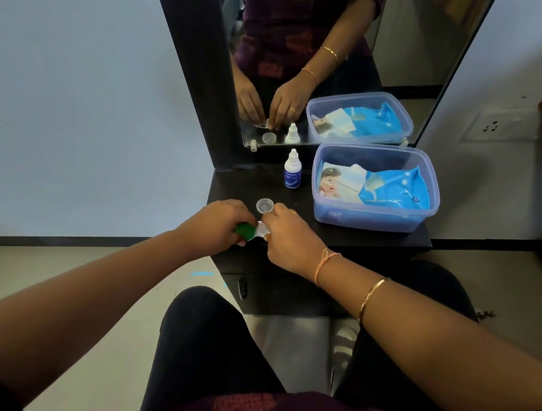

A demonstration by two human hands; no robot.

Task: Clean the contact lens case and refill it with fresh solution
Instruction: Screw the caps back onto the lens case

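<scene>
Both hands (252,229) gripping glossy white plastic lens case (261,230), its round green cap (245,230) attached.

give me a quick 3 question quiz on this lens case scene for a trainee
1. True or false: the bottle stands upright with its cap on.
2. Which lies loose on the table behind the hands? A) clear cap B) green cap C) wipes pack
3. Fill in: the wipes pack sits inside the ____.

Key
1. True
2. A; the green cap is on the case, held by the left hand and right hand
3. tub
</scene>
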